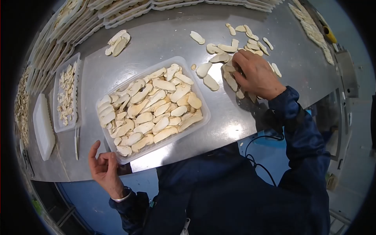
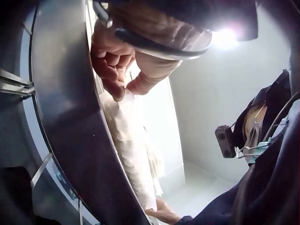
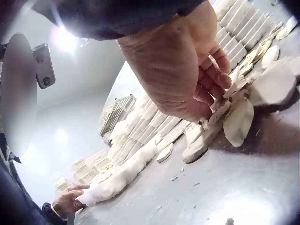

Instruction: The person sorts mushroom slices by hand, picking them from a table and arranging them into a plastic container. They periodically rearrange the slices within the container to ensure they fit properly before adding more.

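Note:
A clear plastic tray [image 1: 205,117] filled with pale sliced pieces [image 1: 152,105] sits mid-table. My right hand [image 1: 237,71] lies on a scatter of loose slices [image 1: 219,47] to the tray's right. In the right wrist view its fingers [image 3: 220,79] curl round a few slices [image 3: 236,119] against the thumb. My left hand [image 1: 103,158] is at the table's front edge by the tray's near corner, with the index finger raised and the others loosely curled. It holds nothing. The left wrist view shows its fingertips [image 2: 117,89] close to the tray [image 2: 136,154].
A small heap of slices [image 1: 117,42] lies at the back left. A narrower tray of smaller pieces [image 1: 67,94], a white lid [image 1: 43,127] and a thin tool [image 1: 76,143] lie left. Stacked filled trays [image 1: 125,9] line the back. Slices [image 1: 309,27] also edge the far right.

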The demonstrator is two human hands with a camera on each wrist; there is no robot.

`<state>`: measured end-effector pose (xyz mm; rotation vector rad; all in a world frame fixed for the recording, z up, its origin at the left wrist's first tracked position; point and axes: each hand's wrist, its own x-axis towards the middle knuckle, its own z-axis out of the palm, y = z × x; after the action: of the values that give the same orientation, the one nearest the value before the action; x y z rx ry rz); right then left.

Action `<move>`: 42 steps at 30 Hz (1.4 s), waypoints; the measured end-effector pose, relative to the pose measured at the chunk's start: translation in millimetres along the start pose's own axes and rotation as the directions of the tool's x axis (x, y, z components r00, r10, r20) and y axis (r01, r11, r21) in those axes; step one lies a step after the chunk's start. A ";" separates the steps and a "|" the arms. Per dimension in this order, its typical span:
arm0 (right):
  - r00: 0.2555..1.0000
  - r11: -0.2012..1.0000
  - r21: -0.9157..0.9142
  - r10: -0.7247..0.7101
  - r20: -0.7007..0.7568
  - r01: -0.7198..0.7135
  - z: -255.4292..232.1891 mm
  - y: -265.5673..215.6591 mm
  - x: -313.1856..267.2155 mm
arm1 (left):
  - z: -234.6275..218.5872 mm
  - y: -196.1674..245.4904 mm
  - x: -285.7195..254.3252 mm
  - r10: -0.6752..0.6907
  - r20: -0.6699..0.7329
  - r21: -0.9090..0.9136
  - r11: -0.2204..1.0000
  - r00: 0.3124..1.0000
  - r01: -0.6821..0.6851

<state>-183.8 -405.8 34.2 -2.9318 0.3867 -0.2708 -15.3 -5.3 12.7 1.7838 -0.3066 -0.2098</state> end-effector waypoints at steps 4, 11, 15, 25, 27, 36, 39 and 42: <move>0.999 0.999 -0.006 0.035 0.002 -0.035 -0.5 -6.3 -2.9 | -0.7 -3.6 1.5 0.009 0.003 -0.010 1.000 1.000 -0.009; 0.996 0.997 0.002 0.077 0.045 -0.078 -3.6 -14.3 -1.3 | -0.2 -6.6 3.7 0.042 0.020 -0.003 0.999 0.999 -0.042; 0.991 0.993 0.025 0.117 0.063 -0.119 -6.6 -20.5 0.2 | 1.8 -4.1 2.8 0.032 0.013 -0.001 0.999 0.999 -0.032; 0.999 0.995 0.087 0.047 -0.006 -0.046 -0.6 -29.0 2.4 | 0.8 -5.6 3.9 0.029 0.014 -0.017 0.999 0.999 -0.029; 0.999 0.995 0.086 0.053 0.003 -0.053 -0.6 -31.2 4.2 | 1.0 -5.4 3.9 0.032 0.018 -0.010 0.999 0.999 -0.032; 0.999 0.999 0.031 0.039 -0.031 -0.038 7.8 -24.2 5.7 | 3.6 -4.7 3.2 0.029 0.016 -0.014 0.999 0.999 -0.029; 0.998 0.998 0.037 0.049 -0.035 -0.047 7.7 -27.3 3.2 | 3.9 -4.5 3.6 0.034 0.022 -0.013 0.999 0.999 -0.033; 0.997 0.994 0.084 0.072 -0.005 -0.071 5.0 -25.8 2.1 | 3.8 -3.3 3.3 0.039 0.029 -0.009 0.999 0.999 -0.038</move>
<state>-174.6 -381.0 34.6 -2.8295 0.4684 -0.2824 -13.0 -9.2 8.7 1.7661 -0.3602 -0.2097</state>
